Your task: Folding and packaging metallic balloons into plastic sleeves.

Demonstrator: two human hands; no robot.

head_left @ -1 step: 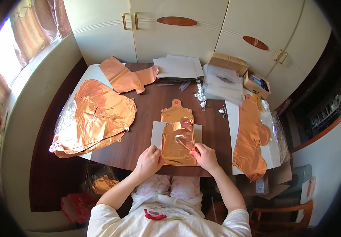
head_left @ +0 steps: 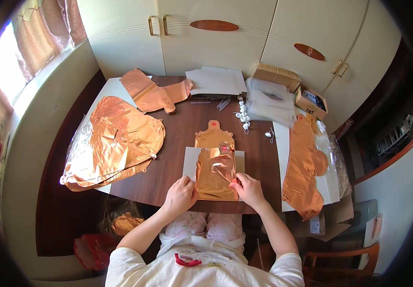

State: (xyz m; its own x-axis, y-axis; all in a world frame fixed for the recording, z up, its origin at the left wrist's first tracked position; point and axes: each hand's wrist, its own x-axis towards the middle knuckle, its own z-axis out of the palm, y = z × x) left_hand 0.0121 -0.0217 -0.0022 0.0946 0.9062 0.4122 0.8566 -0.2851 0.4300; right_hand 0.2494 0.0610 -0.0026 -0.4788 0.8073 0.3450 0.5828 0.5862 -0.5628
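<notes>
A flat copper-coloured foil balloon lies folded in front of me on a white card. Its tabbed top part reaches past the card's far edge onto the table. My left hand is closed at the balloon's left edge, its fingertips hidden behind the knuckles. On the opposite edge, my right hand pinches the foil between thumb and fingers. A creased, shiny flap lies on the upper right of the folded foil, near the right hand.
A heap of copper foil balloons covers the table's left side, with more flat foil behind. White cards, clear plastic bags, white tied cords and small boxes stand at the back. More foil lies right.
</notes>
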